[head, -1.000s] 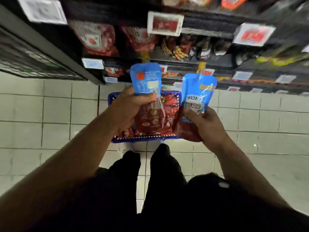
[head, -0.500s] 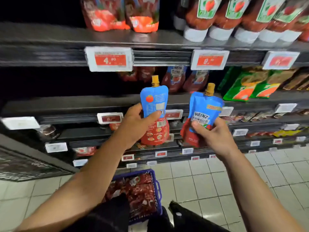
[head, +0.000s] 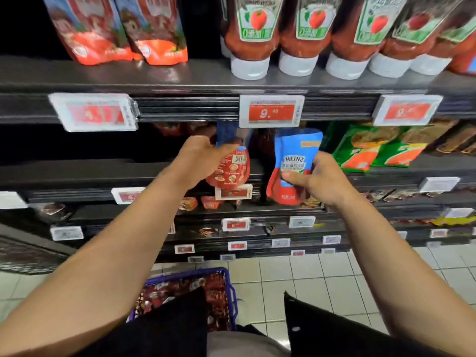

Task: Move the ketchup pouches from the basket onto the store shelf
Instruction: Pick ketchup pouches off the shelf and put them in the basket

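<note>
My left hand (head: 203,161) grips a blue and red ketchup pouch (head: 233,164), its top hidden under the upper shelf edge. My right hand (head: 316,176) pinches a second blue and red Heinz pouch (head: 292,163) by its right side, upright. Both pouches are held in front of the dark middle shelf (head: 103,173), at its opening. The blue basket (head: 230,292) stands on the tiled floor below, with several red pouches inside, partly hidden by my dark clothing.
The top shelf (head: 206,76) carries red ketchup bottles (head: 251,34) with white caps and red pouches (head: 108,29). Price tags (head: 271,110) line the shelf edges. Green packets (head: 365,148) lie right of my right hand. Lower shelves hold small sachets.
Both hands have pushed the pouches forward and up, from in front of the lower shelves to the middle shelf opening. The camera view has moved closer to the shelves.
</note>
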